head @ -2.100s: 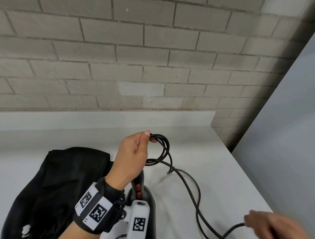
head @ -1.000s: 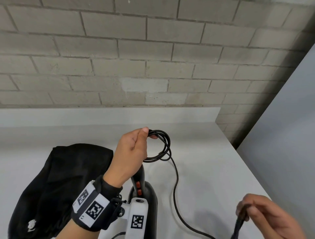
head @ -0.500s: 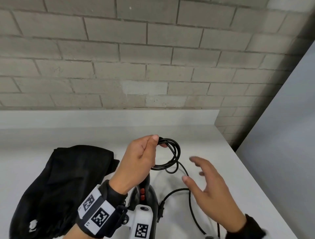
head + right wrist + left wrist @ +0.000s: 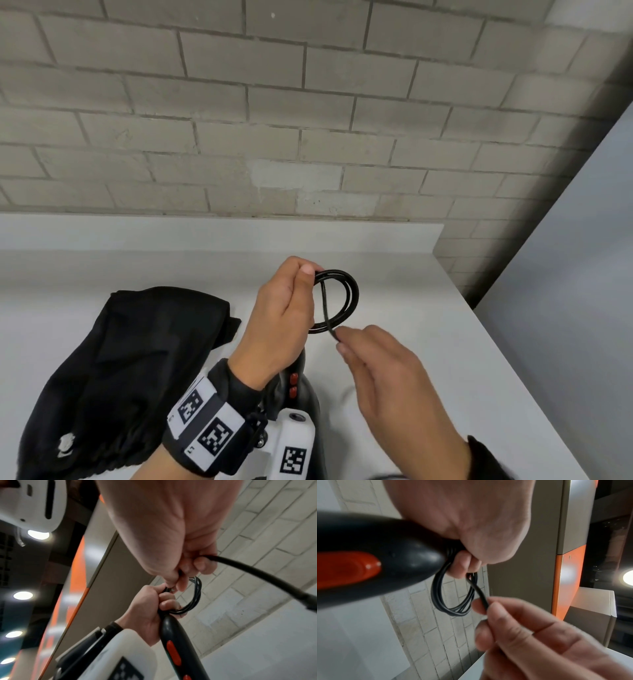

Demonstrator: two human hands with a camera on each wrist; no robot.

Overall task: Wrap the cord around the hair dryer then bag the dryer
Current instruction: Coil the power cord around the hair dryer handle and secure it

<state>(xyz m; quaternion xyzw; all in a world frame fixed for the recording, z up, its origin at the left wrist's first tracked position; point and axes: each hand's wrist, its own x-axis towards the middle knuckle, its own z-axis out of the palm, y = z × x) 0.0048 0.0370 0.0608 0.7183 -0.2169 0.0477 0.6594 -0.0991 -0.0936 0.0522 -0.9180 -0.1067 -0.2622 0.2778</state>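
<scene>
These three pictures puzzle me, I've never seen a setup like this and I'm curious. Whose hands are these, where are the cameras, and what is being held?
No machine here: a person works with bare hands, wearing one camera on the head and one on each wrist. The wide picture is the head view, looking down at a white counter by a brick wall. The other two look along each hand from its wrist.

The left hand grips the handle end of a black hair dryer with red buttons, and pinches a small coil of its black cord. The right hand pinches the loose stretch of cord just below the coil. A black bag lies on the counter to the left. The checkered squares are markers on the wrist straps.
</scene>
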